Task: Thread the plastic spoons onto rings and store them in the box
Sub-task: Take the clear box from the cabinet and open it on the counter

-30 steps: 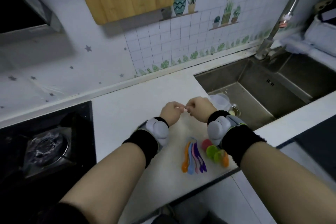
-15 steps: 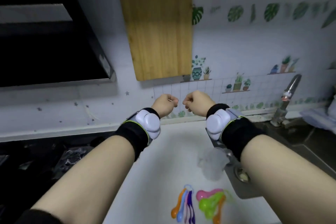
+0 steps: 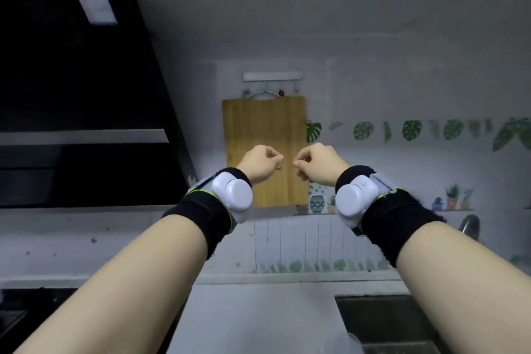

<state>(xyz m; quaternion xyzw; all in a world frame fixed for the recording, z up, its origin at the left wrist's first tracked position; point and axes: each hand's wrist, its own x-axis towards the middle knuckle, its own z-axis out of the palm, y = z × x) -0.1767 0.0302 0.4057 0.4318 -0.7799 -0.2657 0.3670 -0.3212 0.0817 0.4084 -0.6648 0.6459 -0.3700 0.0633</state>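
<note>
Both hands are raised in front of the wall, well above the white counter [image 3: 258,319]. My left hand [image 3: 260,162] has its fingers curled, thumb and forefinger pinched together on a thin ring that barely shows. A small gap away, my right hand [image 3: 319,162] is curled too, with nothing visible in its fingertips. The coloured spoons are out of view. Only a blurred edge of a translucent plastic box [image 3: 349,342] shows at the bottom of the frame.
A wooden cutting board [image 3: 264,129] hangs on the wall behind my hands. The black range hood [image 3: 71,80] fills the left. The sink [image 3: 388,322] lies at the lower right with the faucet [image 3: 471,227] beyond it. The stove [image 3: 17,310] is at the lower left.
The view has tilted upward, so the spoons have dropped out of sight. Both hands rose together and have drawn slightly apart.
</note>
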